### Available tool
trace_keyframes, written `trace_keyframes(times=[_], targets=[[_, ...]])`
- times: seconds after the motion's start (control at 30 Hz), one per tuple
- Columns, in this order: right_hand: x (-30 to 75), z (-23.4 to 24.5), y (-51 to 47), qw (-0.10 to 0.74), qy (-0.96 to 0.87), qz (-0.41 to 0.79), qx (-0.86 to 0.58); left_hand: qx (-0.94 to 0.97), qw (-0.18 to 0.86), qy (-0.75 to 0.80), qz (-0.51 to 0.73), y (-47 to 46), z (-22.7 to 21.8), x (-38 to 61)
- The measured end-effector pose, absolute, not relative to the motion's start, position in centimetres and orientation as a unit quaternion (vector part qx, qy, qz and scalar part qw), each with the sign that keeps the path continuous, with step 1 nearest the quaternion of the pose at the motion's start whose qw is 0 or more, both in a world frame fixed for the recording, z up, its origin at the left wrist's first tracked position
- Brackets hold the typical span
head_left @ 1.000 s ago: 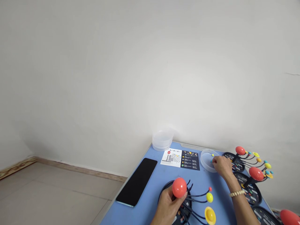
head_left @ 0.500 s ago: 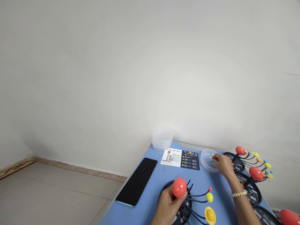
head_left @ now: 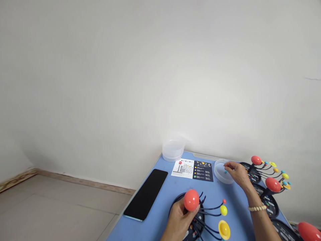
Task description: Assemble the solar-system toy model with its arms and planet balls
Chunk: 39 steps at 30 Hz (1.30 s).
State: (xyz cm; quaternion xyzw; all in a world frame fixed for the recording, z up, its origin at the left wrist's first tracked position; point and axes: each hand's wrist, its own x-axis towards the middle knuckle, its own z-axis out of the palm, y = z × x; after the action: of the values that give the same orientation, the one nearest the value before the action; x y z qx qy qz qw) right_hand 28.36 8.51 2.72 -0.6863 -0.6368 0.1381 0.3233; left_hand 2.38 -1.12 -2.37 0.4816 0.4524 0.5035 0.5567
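Note:
My left hand (head_left: 179,219) is wrapped round the stem of a solar-system model (head_left: 200,214) at the near edge of the blue table (head_left: 160,214), just under its big red ball (head_left: 191,200). Black arms carry a small red, a yellow and a larger yellow ball out to the right. My right hand (head_left: 237,174) reaches into a small clear dish (head_left: 220,172) further back, fingers pinched over the tiny coloured beads in it; what they pinch is hidden. A bead bracelet sits on that wrist.
A black phone (head_left: 146,194) lies at the table's left edge. A printed instruction card (head_left: 193,169) and a stack of clear dishes (head_left: 173,150) sit by the wall. Several assembled models (head_left: 272,182) on black bases crowd the right side. Floor lies to the left.
My right hand has shifted slightly up and back over the clear dish, its fingers now covering the yellow bead. The left hand and its model have stayed put.

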Motion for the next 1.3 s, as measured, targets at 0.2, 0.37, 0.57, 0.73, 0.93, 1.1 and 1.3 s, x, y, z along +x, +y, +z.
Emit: trace_keyframes(times=[0.2, 0.37, 0.57, 0.73, 0.93, 1.1, 1.3], targets=[[28.9, 2.5, 8.4, 0.423, -0.596, 0.263, -0.630, 0.469, 0.566, 0.455, 0.504, -1.2, -2.3, 2.4], [29.3, 2.8, 8.1, 0.469, -0.556, 0.353, -0.589, 0.470, 0.572, 0.450, 0.499, -1.2, -2.5, 2.4], [29.1, 3.0, 8.0, 0.476, -0.531, 0.390, -0.582, 0.479, 0.573, 0.441, 0.499, -1.2, -2.0, 2.2], [28.2, 3.9, 7.5, 0.453, -0.545, 0.408, -0.576, 0.479, 0.590, 0.436, 0.482, -1.4, -1.5, 2.0], [25.4, 6.6, 5.3, 0.372, -0.638, 0.457, -0.496, 0.481, 0.590, 0.431, 0.484, -1.1, -2.3, 2.2], [23.6, 8.2, 3.7, 0.320, -0.718, 0.433, -0.440, 0.486, 0.580, 0.433, 0.489, -0.9, -2.4, 2.3], [22.6, 8.4, 2.7, 0.295, -0.751, 0.437, -0.397, 0.485, 0.599, 0.438, 0.462, -1.2, -1.3, 2.2]])
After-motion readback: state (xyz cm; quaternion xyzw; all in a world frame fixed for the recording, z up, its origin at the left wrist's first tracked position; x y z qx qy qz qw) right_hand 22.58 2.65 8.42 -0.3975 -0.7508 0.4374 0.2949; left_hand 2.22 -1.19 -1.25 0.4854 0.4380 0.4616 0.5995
